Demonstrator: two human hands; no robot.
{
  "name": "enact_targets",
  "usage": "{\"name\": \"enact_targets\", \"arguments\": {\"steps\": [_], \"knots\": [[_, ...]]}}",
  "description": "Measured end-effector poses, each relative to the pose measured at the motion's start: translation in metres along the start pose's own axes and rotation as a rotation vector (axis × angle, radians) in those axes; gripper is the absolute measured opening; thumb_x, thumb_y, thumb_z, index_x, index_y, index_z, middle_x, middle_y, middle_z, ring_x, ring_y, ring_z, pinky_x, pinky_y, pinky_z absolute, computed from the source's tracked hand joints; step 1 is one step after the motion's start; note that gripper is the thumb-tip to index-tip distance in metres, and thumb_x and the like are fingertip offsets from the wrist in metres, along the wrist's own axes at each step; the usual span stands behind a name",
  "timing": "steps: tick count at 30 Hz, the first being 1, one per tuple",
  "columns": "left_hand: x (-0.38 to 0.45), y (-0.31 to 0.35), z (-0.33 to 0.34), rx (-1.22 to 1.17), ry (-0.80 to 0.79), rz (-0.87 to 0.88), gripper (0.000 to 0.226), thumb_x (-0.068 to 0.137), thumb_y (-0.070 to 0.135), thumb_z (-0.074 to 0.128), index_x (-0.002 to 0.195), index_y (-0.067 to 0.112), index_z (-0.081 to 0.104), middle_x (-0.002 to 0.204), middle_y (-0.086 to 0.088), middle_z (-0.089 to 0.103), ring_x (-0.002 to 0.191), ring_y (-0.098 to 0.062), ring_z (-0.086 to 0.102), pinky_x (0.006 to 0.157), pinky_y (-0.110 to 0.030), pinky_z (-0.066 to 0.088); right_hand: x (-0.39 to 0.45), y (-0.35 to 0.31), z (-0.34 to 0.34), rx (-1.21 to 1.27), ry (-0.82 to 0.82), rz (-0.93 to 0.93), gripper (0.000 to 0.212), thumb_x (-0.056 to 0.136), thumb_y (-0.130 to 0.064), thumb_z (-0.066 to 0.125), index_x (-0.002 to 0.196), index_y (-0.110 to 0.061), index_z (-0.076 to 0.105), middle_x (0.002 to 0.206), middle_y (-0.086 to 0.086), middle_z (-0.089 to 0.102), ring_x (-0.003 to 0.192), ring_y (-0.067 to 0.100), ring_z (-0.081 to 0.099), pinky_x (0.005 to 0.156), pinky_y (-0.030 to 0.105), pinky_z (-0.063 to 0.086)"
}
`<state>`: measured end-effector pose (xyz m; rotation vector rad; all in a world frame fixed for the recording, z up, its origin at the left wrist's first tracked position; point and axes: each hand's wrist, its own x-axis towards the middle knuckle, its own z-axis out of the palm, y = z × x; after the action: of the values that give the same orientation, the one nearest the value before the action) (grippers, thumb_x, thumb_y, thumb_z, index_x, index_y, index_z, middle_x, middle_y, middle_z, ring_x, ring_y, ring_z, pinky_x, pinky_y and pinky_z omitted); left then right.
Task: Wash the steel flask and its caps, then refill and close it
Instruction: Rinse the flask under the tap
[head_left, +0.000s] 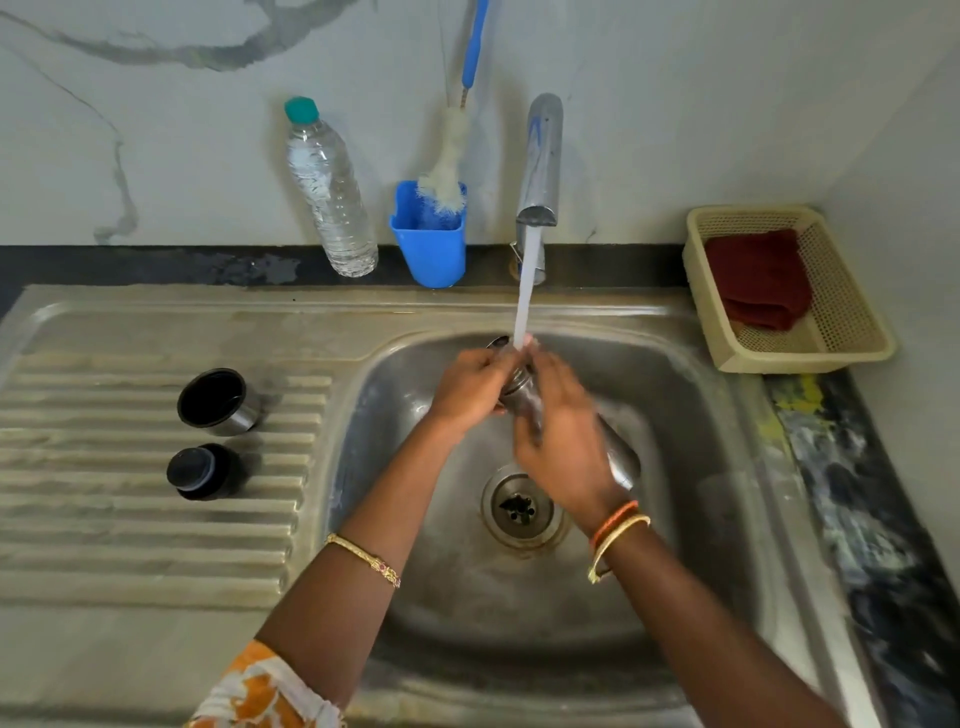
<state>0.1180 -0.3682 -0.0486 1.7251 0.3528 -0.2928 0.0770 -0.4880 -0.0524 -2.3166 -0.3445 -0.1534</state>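
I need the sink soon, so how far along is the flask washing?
Done: both caps are off, the cup cap and stopper on the drainboard. In hand: the left hand and right hand hold the flask under the running tap. Left: finishing the wash, caps included, then refilling and closing.

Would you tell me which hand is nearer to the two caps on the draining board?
Left. The left hand grips the flask neck on the side toward the caps; the right hand is farther right.
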Motion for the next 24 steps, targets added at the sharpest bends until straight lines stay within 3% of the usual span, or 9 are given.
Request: {"name": "enact_targets", "arguments": {"steps": [2,4,8,11,13,15,20,22,24], "knots": [[-0.004,0.002,0.003,0.039,-0.012,0.067,0.042,0.091,0.056,0.055,0.098,0.018,0.072,0.094,-0.013,0.071,0.090,-0.025,0.069,0.077,-0.041,0.059,-0.013,0.000,0.010,-0.172,-0.112,0.000,0.088,0.079,-0.012,0.061,0.150,-0.005,0.010,0.157,0.014,0.015,0.146,0.023,0.011,0.119,0.038,0.011],[-0.007,0.005,0.003,0.046,-0.001,0.106,0.035,0.091,0.053,0.056,0.094,0.020,0.066,0.084,-0.005,0.067,0.084,-0.021,0.067,0.071,-0.039,0.060,-0.009,0.005,0.008,-0.283,-0.131,0.000,0.097,0.079,-0.023,0.064,0.151,-0.008,0.001,0.159,0.010,0.005,0.147,0.022,0.002,0.118,0.043,0.005],[-0.007,0.010,-0.008,0.013,0.021,0.147,0.018,0.097,0.036,0.055,0.090,0.020,0.060,0.081,0.001,0.063,0.074,-0.011,0.064,0.055,-0.022,0.054,0.019,0.015,-0.007,-0.170,-0.225,-0.022,0.096,0.074,-0.033,0.073,0.150,-0.018,0.015,0.153,0.005,0.027,0.139,0.022,0.028,0.111,0.044,0.027],[-0.010,0.011,-0.009,-0.019,-0.020,0.159,0.023,0.095,0.038,0.058,0.091,0.018,0.068,0.085,-0.004,0.071,0.077,-0.016,0.071,0.061,-0.029,0.059,0.040,0.023,-0.022,0.188,-0.410,0.124,0.079,0.070,-0.025,0.079,0.137,-0.019,0.036,0.120,0.002,0.056,0.105,0.021,0.059,0.087,0.036,0.054],[-0.012,0.011,-0.009,-0.023,-0.009,0.137,0.027,0.093,0.041,0.059,0.087,0.017,0.070,0.087,-0.008,0.073,0.083,-0.023,0.072,0.073,-0.041,0.061,0.043,0.025,-0.025,0.287,-0.445,0.170,0.075,0.069,-0.021,0.081,0.132,-0.017,0.040,0.112,0.003,0.060,0.096,0.021,0.062,0.082,0.037,0.056],[-0.011,0.010,-0.008,-0.030,0.039,0.108,0.026,0.095,0.041,0.058,0.083,0.021,0.069,0.086,-0.008,0.073,0.086,-0.024,0.072,0.079,-0.047,0.060,0.032,0.020,-0.011,0.036,-0.272,0.079,0.081,0.070,-0.026,0.079,0.137,-0.012,0.036,0.122,0.009,0.056,0.106,0.025,0.058,0.089,0.043,0.051],[-0.012,0.009,-0.008,0.023,0.102,0.096,0.040,0.096,0.049,0.051,0.093,0.016,0.073,0.084,-0.004,0.072,0.086,-0.020,0.070,0.073,-0.038,0.061,0.003,0.005,0.028,-0.407,0.054,-0.047,0.090,0.067,-0.023,0.077,0.142,-0.004,0.033,0.139,0.020,0.043,0.122,0.037,0.047,0.098,0.049,0.041],[-0.010,0.007,-0.012,0.017,0.097,0.079,0.038,0.096,0.048,0.051,0.089,0.017,0.072,0.083,-0.003,0.072,0.085,-0.022,0.070,0.075,-0.039,0.061,0.016,0.009,0.020,-0.298,-0.025,-0.067,0.081,0.067,-0.025,0.076,0.137,-0.007,0.039,0.129,0.015,0.051,0.113,0.033,0.053,0.091,0.043,0.047],[-0.007,0.006,-0.018,0.020,0.081,0.087,0.034,0.095,0.047,0.053,0.083,0.020,0.071,0.086,-0.007,0.074,0.085,-0.024,0.071,0.080,-0.045,0.060,0.038,0.015,0.007,0.053,-0.257,0.027,0.075,0.066,-0.023,0.080,0.131,-0.013,0.043,0.115,0.006,0.060,0.101,0.024,0.060,0.082,0.033,0.052]]}}
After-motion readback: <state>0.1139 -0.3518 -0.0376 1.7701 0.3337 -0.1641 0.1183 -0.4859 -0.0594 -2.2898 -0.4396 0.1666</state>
